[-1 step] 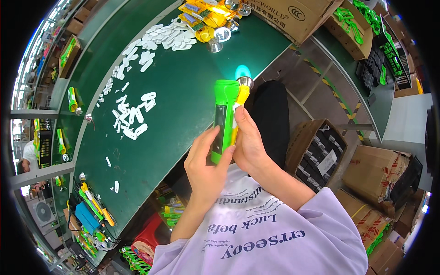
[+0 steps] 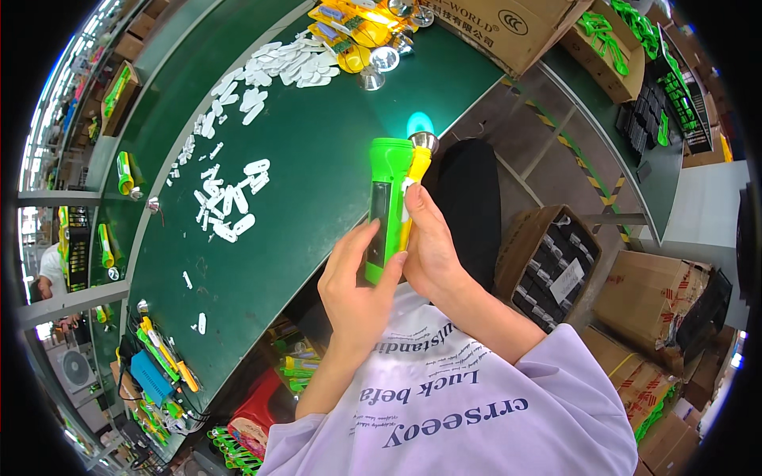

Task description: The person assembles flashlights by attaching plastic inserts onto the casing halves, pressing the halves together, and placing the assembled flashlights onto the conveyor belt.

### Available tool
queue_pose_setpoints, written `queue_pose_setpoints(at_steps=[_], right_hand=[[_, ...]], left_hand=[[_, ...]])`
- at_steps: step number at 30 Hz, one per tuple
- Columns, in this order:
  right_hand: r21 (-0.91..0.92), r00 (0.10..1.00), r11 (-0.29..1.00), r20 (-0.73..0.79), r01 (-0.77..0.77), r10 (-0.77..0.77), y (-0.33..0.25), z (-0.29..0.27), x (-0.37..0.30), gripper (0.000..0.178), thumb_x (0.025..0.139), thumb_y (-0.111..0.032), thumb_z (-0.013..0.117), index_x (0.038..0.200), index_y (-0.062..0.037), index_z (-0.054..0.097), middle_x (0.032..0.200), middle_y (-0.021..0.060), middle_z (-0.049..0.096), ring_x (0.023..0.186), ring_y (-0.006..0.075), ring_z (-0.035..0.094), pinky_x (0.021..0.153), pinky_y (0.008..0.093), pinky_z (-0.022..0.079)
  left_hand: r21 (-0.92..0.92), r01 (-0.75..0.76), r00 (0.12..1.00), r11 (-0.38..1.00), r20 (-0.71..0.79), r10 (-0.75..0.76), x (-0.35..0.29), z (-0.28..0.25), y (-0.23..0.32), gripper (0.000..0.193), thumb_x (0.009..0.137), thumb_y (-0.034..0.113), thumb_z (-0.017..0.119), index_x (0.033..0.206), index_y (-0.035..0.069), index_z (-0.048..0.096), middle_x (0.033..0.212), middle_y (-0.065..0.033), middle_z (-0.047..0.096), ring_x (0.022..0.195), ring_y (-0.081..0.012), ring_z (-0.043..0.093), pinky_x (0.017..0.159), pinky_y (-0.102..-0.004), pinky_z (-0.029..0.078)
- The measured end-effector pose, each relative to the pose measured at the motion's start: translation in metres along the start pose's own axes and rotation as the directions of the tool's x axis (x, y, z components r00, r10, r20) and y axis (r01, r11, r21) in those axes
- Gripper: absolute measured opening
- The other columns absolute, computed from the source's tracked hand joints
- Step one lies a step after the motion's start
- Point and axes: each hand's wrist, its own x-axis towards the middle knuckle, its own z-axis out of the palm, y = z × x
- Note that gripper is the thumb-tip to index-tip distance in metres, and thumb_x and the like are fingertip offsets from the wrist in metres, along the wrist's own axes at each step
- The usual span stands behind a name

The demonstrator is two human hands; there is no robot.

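Note:
A flashlight with a green outer casing [image 2: 390,163] stands nearly upright between my hands, over the table's near edge. A dark panel [image 2: 381,208] runs along the casing's left face. Against its right side lies a yellow part [image 2: 420,164], topped by a silver reflector [image 2: 427,141] with a blue-green glow [image 2: 419,124] at its mouth. My left hand [image 2: 349,282] is closed round the lower green casing, fingers on the left and thumb in front. My right hand [image 2: 433,246] grips the yellow part from the right, thumb upward; its other fingers are largely hidden.
On the green table [image 2: 317,159] lie scattered white plastic pieces [image 2: 290,63] and yellow parts with reflectors [image 2: 369,36] at the back. Flashlight parts and a blue object [image 2: 151,377] sit at left. Cartons [image 2: 651,305] and an open box of dark parts [image 2: 556,270] stand at right.

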Motion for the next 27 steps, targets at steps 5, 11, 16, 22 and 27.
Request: queue_pose_setpoints(at_steps=[5, 11, 16, 22, 27], right_hand=[[-0.020, 1.000, 1.000, 0.020, 0.018, -0.018, -0.001, -0.003, 0.003, 0.037, 0.098, -0.041, 0.055, 0.114, -0.0082, 0.049, 0.096, 0.0008, 0.057, 0.087, 0.0095, 0.056, 0.078, 0.0286, 0.049], [-0.046, 1.000, 0.999, 0.017, 0.011, -0.010, -0.003, -0.003, 0.003, 0.036, 0.098, -0.039, 0.055, 0.114, -0.0069, 0.050, 0.094, 0.0006, 0.057, 0.086, 0.0093, 0.057, 0.076, 0.0280, 0.049], [-0.013, 1.000, 1.000, 0.003, -0.005, 0.006, -0.004, -0.004, 0.003, 0.035, 0.099, -0.039, 0.054, 0.113, -0.0069, 0.052, 0.094, 0.0006, 0.058, 0.084, 0.0094, 0.057, 0.074, 0.0283, 0.050], [-0.052, 1.000, 0.998, 0.005, -0.021, 0.021, -0.007, -0.003, 0.002, 0.033, 0.100, -0.038, 0.053, 0.112, -0.0079, 0.054, 0.092, 0.0000, 0.059, 0.083, 0.0089, 0.058, 0.073, 0.0276, 0.049], [0.004, 0.998, 0.999, 0.028, -0.050, 0.050, -0.005, -0.005, 0.003, 0.031, 0.100, -0.038, 0.051, 0.112, -0.0085, 0.055, 0.092, -0.0012, 0.058, 0.083, 0.0078, 0.057, 0.073, 0.0265, 0.049]], left_hand=[[-0.118, 0.105, 0.994, 0.987, 0.023, -0.103, 0.001, 0.001, 0.001, 0.043, 0.080, -0.005, 0.071, 0.121, -0.005, 0.059, 0.111, -0.0129, 0.063, 0.087, -0.0158, 0.066, 0.074, -0.0266, 0.056], [-0.070, 0.138, 0.990, 0.988, 0.033, -0.136, 0.005, -0.001, 0.004, 0.042, 0.079, -0.002, 0.071, 0.119, -0.002, 0.060, 0.111, -0.0161, 0.064, 0.091, -0.0216, 0.067, 0.077, -0.0295, 0.055], [-0.173, 0.196, 0.981, 0.965, 0.038, -0.192, 0.004, 0.002, 0.005, 0.043, 0.079, -0.002, 0.070, 0.121, -0.003, 0.058, 0.111, -0.0160, 0.062, 0.088, -0.0207, 0.067, 0.074, -0.0290, 0.056], [-0.140, 0.184, 0.982, 0.973, 0.077, -0.174, 0.006, -0.004, -0.001, 0.044, 0.080, -0.001, 0.070, 0.122, -0.004, 0.056, 0.113, -0.0157, 0.061, 0.090, -0.0202, 0.067, 0.074, -0.0290, 0.057], [-0.143, 0.164, 0.983, 0.976, 0.107, -0.149, 0.004, -0.002, 0.000, 0.044, 0.083, -0.006, 0.067, 0.125, -0.005, 0.054, 0.108, -0.0136, 0.063, 0.092, -0.0161, 0.066, 0.076, -0.0273, 0.056]])
